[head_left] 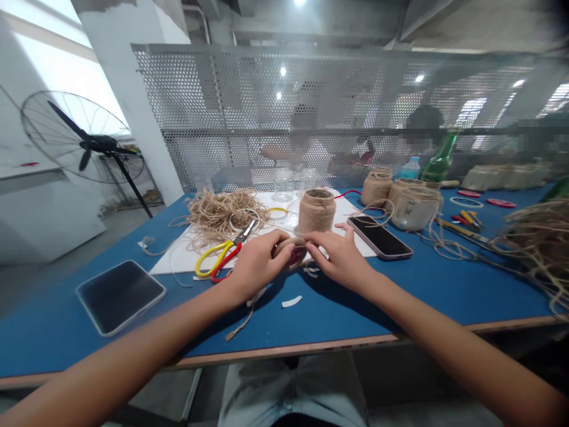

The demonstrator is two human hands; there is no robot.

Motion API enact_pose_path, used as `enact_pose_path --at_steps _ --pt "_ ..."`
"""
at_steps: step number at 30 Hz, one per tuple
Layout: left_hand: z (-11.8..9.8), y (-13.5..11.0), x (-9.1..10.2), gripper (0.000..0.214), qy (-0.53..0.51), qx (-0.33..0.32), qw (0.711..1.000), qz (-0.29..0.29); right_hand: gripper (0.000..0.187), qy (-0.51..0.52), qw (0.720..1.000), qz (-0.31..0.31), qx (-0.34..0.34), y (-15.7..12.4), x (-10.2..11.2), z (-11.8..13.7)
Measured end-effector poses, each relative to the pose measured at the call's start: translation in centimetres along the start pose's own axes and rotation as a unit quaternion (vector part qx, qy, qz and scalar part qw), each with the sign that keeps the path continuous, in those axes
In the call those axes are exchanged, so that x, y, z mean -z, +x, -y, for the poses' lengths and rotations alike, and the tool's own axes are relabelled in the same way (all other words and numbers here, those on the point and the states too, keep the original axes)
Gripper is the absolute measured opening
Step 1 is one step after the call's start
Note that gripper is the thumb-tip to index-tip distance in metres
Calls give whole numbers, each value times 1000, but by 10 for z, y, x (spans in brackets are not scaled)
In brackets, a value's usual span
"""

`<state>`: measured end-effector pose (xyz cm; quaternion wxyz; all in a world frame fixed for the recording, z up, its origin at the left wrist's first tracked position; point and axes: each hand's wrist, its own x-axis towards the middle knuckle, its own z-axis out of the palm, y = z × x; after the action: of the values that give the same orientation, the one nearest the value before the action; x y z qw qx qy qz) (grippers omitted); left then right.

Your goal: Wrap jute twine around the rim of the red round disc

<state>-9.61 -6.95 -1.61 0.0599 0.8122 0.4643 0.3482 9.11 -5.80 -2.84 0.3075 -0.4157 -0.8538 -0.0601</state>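
From the table's near edge (338, 346), a strip of blue top (331, 325) with a paper scrap (292, 302) gives us room before our left hand (259, 261) and right hand (340, 256), which together pinch a twine-rimmed disc (296, 256), scissors (237, 240) just beside the left, phone (380, 237) farther right, wrapped jar (316, 212) close behind.

Rough twine (222, 210), glossy glass bottle (439, 159), matt tabletop (347, 317)

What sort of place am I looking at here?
It looks like a craft workshop, though I can't be certain which kind. The signs are a tangled heap of twine, a pair of scissors close by, and a twine-wrapped jar standing on the worktable.
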Motion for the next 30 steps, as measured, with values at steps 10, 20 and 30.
enact_pose_path --at_steps 10,20,30 --pt "3 3 5 25 -98 53 993 -24 21 -16 1000 -18 -8 2 1 -3" --pt "6 3 -5 26 -122 30 992 26 23 -25 998 -51 -1 1 3 -4" --pt "7 2 1 25 -109 13 993 -45 19 0 998 -68 11 0 7 -2"
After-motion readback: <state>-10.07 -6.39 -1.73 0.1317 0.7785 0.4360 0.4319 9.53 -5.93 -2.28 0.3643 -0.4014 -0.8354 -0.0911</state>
